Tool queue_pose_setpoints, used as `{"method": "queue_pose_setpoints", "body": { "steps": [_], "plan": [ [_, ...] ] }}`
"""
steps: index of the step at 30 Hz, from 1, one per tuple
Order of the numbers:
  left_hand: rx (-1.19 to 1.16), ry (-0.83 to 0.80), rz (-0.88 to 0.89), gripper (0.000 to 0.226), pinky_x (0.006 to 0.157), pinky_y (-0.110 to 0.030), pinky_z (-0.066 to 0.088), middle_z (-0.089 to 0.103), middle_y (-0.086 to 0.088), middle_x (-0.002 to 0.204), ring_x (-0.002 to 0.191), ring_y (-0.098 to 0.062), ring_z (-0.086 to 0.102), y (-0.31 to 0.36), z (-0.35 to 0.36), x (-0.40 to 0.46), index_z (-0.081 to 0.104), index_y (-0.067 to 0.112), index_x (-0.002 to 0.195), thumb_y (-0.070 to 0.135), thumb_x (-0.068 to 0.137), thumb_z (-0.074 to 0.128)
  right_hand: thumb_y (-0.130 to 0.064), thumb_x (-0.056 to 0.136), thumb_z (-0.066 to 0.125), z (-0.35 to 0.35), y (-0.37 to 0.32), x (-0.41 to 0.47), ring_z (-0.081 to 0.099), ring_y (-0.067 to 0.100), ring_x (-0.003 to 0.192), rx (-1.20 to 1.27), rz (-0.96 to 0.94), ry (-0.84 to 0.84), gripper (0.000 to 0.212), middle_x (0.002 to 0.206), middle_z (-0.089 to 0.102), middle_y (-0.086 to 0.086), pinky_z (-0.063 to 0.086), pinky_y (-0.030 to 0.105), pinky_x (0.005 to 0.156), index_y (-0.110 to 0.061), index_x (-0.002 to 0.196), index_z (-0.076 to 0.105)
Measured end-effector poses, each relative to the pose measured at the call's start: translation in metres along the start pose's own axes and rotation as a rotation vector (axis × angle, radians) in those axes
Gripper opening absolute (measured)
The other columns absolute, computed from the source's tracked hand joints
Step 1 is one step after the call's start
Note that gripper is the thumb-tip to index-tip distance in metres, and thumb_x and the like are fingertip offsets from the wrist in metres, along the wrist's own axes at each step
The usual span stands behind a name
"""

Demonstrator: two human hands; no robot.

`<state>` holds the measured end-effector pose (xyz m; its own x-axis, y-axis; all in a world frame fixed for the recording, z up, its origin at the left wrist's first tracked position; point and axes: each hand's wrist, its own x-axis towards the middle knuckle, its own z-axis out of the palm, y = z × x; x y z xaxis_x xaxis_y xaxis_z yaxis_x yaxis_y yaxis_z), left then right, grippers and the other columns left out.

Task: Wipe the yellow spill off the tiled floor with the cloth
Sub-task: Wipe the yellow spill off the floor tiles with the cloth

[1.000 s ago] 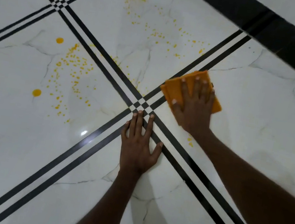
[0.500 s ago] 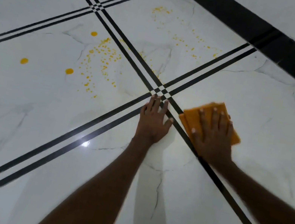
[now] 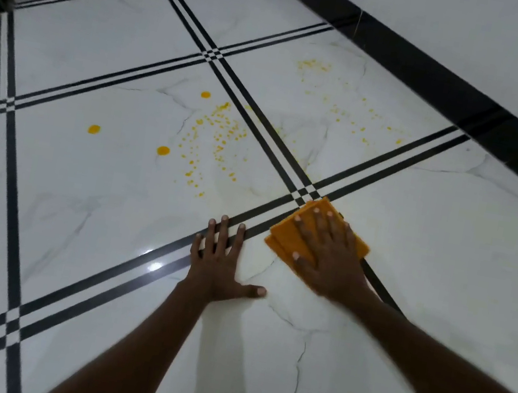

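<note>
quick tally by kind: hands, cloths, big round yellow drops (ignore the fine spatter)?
Hands: 2, the left hand and the right hand
Orange cloth: 1
Large yellow drops: 3
Total: 6

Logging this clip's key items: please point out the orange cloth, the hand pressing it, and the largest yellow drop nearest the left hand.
orange cloth (image 3: pixel 308 212): head view, bare far corner beyond the fingertips.
right hand (image 3: pixel 329 260): head view, back of the hand.
yellow drop (image 3: pixel 163 150): head view, centre of the round blob.
</note>
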<state>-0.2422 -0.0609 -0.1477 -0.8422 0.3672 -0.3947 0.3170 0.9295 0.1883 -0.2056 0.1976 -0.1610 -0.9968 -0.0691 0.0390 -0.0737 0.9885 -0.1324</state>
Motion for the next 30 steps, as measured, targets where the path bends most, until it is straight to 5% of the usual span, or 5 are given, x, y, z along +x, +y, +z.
{"method": "queue_pose_setpoints", "body": {
  "steps": [7, 14, 20, 24, 30],
  "plan": [
    [-0.015, 0.073, -0.010, 0.141, 0.122, -0.056, -0.008, -0.032, -0.008, 0.164, 0.151, -0.032, -0.029, -0.002, 0.005, -0.001, -0.023, 0.031, 0.157, 0.106, 0.051, 0.034, -0.058, 0.099, 0.028, -0.012, 0.016, -0.016, 0.027, 0.051, 0.150, 0.036, 0.752, 0.206, 0.074, 0.163, 0.030, 0.027, 0.019, 0.067, 0.120, -0.017, 0.160, 0.031],
    [-0.008, -0.039, 0.024, 0.141, 0.120, -0.057, -0.014, -0.041, -0.010, 0.159, 0.147, -0.033, -0.037, -0.005, -0.005, -0.001, -0.030, 0.031, 0.153, 0.100, 0.058, 0.048, -0.063, 0.102, 0.026, 0.000, -0.021, -0.016, 0.015, 0.041, 0.157, 0.021, 0.138, 0.012, 0.075, 0.171, 0.016, 0.015, 0.011, 0.061, 0.126, -0.024, 0.165, 0.016],
    [0.002, -0.002, -0.007, 0.140, 0.122, -0.056, -0.010, -0.035, -0.010, 0.162, 0.149, -0.033, -0.032, -0.002, -0.003, -0.001, -0.026, 0.031, 0.155, 0.100, 0.057, 0.047, -0.058, 0.099, 0.032, 0.001, -0.004, -0.036, 0.024, 0.049, 0.151, 0.011, 0.705, 0.222, 0.074, 0.165, 0.028, 0.025, 0.017, 0.066, 0.122, -0.018, 0.162, 0.027],
    [0.080, -0.227, -0.006, 0.135, 0.121, -0.060, -0.004, -0.034, -0.012, 0.162, 0.150, -0.037, -0.028, 0.004, -0.037, -0.001, -0.023, 0.028, 0.157, 0.079, 0.071, 0.067, -0.060, 0.100, 0.032, 0.011, -0.102, -0.083, 0.004, 0.041, 0.158, 0.110, 0.348, 0.098, 0.077, 0.172, 0.006, 0.014, -0.002, 0.059, 0.126, -0.025, 0.165, 0.012],
    [0.207, -0.250, 0.019, 0.061, 0.111, -0.043, 0.031, 0.050, -0.001, 0.149, 0.142, -0.025, 0.039, -0.022, -0.110, -0.016, 0.048, 0.027, 0.146, 0.038, 0.089, 0.067, -0.063, 0.100, 0.021, -0.029, -0.051, -0.003, 0.039, 0.039, 0.148, 0.255, 0.167, -0.204, 0.073, 0.158, 0.044, 0.015, 0.035, 0.055, 0.118, -0.018, 0.155, 0.038]
  ]
}}
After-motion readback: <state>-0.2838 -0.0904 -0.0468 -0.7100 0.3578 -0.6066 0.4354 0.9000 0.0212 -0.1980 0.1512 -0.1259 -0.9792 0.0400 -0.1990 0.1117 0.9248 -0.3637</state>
